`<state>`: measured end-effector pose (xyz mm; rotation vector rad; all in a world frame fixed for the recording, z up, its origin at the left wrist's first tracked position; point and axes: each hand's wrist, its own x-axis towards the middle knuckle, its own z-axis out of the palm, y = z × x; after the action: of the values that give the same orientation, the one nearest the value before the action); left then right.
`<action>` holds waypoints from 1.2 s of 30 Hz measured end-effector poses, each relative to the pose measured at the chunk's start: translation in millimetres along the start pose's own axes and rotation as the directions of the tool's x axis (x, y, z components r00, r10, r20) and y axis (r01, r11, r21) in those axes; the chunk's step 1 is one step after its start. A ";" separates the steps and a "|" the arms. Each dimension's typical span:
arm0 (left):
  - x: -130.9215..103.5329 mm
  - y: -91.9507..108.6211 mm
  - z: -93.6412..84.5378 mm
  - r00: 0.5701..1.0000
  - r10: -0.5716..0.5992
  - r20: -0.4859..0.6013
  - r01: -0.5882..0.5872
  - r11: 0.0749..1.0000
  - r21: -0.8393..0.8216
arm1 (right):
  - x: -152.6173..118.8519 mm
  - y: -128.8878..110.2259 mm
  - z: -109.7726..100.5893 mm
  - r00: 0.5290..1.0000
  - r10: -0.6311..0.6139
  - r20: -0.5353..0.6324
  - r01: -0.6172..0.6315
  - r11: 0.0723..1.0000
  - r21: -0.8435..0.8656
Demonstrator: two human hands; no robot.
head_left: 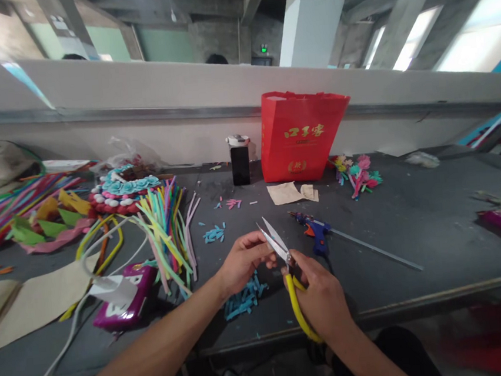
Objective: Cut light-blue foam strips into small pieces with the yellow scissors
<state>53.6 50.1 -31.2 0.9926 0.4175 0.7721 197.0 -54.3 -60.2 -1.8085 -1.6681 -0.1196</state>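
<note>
A pair of scissors (298, 307) with yellow handles is gripped in my right hand (325, 296), its blades slightly apart and pointing up and away from me. Close to the blades, my left hand (248, 259) has its thumb and fingers pinched together; whatever they hold is too small or hidden to make out. Below my hands lies a pile of blue cut strips (246, 299). A smaller heap of light-blue pieces (214, 233) and some pink pieces (234, 203) lie farther back on the dark table (395, 215).
Coloured pipe-cleaner-like strips (168, 231) lie left, near a purple power strip (128, 300) with a white plug. A blue glue gun (318, 234) with a long glue stick lies right. Behind stand a phone (240, 166) and a red bag (303, 138), with craft flowers (359, 174) alongside.
</note>
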 end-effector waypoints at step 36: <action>-7.9 -1.2 6.1 0.901 0.341 0.267 -0.392 0.377 0.839 | 19.8 -19.4 -3.9 0.922 0.387 0.009 -0.290 0.674 0.680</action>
<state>52.7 40.2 -29.3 2.1776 0.5802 0.9372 184.2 -40.2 -39.7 -1.4528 -1.0373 0.4676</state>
